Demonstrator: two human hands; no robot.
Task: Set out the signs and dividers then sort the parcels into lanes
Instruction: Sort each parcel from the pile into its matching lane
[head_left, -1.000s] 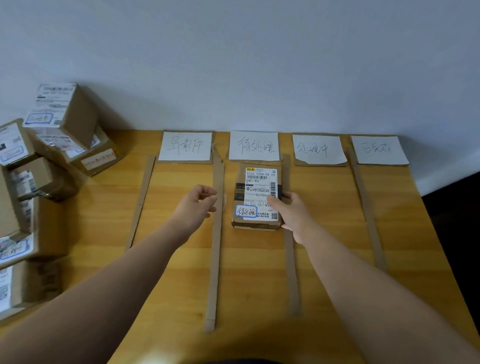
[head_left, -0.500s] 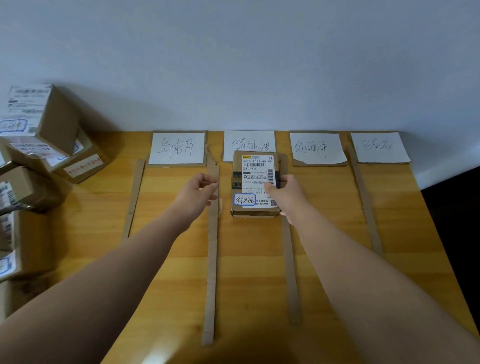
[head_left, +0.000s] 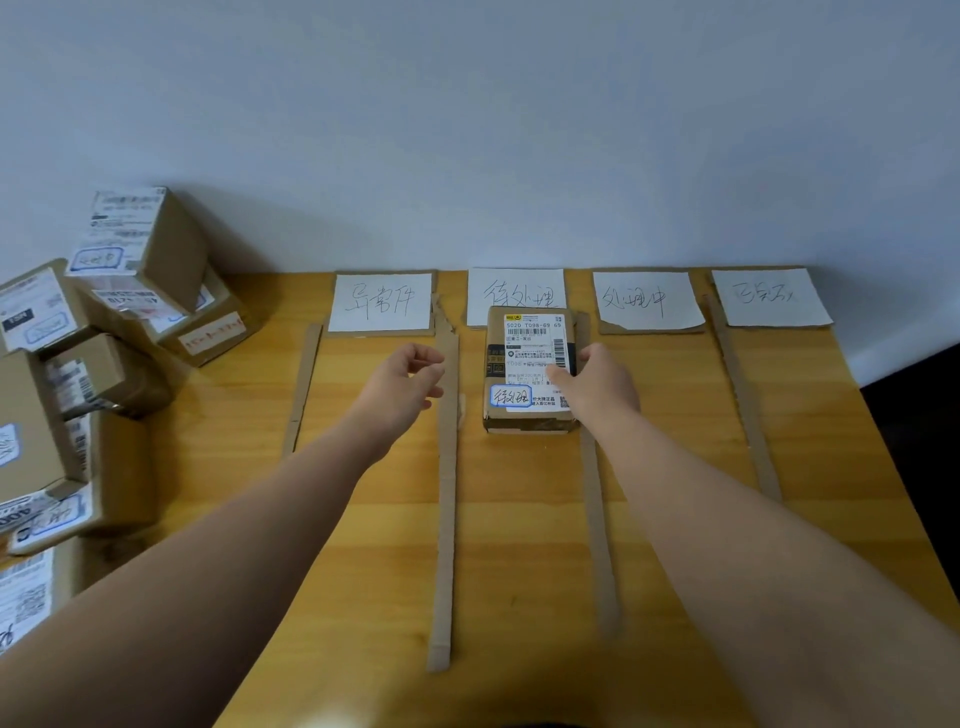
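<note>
A small brown parcel (head_left: 524, 364) with a white shipping label and a blue-boxed handwritten tag lies flat in the second lane from the left. Its far end overlaps the lower edge of that lane's sign (head_left: 514, 288). My right hand (head_left: 597, 387) grips the parcel's right side, thumb on the label. My left hand (head_left: 402, 387) hovers loosely curled over the first lane and holds nothing. Three more white signs (head_left: 382, 301) (head_left: 644, 299) (head_left: 769, 297) line the wall. Several cardboard divider strips (head_left: 447, 493) (head_left: 597, 519) (head_left: 301, 395) (head_left: 743, 405) mark the lanes.
A pile of several labelled cardboard parcels (head_left: 140, 249) crowds the table's left side, stacked against the wall. The wooden table (head_left: 519, 561) ends at a right edge (head_left: 883, 441) beside a dark floor. The wall stands right behind the signs.
My right hand has slid the parcel away from me along the second lane until it reaches the sign. My left hand has stayed about where it was.
</note>
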